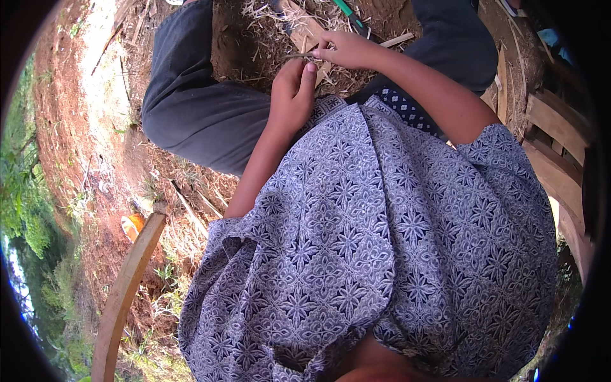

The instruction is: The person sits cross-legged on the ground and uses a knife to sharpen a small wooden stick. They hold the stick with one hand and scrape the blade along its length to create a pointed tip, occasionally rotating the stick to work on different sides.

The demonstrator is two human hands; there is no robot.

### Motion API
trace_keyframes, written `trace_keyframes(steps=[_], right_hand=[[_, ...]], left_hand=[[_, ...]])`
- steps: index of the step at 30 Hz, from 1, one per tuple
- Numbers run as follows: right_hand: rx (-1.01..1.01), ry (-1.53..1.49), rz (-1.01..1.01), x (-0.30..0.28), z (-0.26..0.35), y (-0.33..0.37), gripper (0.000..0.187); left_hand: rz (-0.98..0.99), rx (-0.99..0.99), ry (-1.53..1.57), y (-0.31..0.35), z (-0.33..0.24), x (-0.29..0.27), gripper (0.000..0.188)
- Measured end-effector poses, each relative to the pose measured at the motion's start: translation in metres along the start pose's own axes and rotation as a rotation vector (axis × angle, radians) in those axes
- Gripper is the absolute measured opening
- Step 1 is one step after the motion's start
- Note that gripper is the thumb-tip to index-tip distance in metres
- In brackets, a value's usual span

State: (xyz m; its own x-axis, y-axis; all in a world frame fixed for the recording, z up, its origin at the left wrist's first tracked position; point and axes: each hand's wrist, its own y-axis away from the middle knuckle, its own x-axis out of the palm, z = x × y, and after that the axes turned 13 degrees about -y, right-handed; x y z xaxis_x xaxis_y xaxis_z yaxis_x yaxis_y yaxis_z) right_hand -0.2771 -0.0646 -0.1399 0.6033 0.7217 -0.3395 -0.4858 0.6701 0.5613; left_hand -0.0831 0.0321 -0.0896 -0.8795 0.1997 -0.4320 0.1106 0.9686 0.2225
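Note:
My two hands are close together above the ground between my bent legs. The right hand (344, 49) is closed, its fingers pinching a thin, narrow dark strip (297, 55) that points left; whether it is a blade or a sliver of wood I cannot tell. My left hand (294, 84) is closed just below the strip, with its thumb pointing up and the fingers curled; what lies inside it is hidden. Just beyond the hands lies a flat piece of light wood (304, 28). A tool with a green handle (344, 7) lies farther off to the right.
Pale wood shavings (261, 14) litter the brown soil around my legs. A curved-looking wooden post (127, 286) stands at the lower left, near an orange object (132, 226). Wooden boards (557, 127) are stacked at the right. Green plants (28, 204) grow at the far left.

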Motion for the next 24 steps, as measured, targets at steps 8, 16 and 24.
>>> trace_keyframes(steps=[8,16,24], right_hand=[[-0.019,-0.012,-0.171,-0.001,-0.022,0.003,0.038],[0.09,-0.05,-0.286,-0.003,-0.044,0.001,0.04],[0.069,-0.15,-0.112,-0.012,-0.007,0.024,0.035]], left_hand=[[-0.044,0.172,0.288,-0.001,0.01,0.007,0.023],[-0.422,0.218,-0.403,0.001,-0.017,-0.005,0.024],[-0.041,0.08,-0.032,0.015,-0.012,-0.018,0.012]])
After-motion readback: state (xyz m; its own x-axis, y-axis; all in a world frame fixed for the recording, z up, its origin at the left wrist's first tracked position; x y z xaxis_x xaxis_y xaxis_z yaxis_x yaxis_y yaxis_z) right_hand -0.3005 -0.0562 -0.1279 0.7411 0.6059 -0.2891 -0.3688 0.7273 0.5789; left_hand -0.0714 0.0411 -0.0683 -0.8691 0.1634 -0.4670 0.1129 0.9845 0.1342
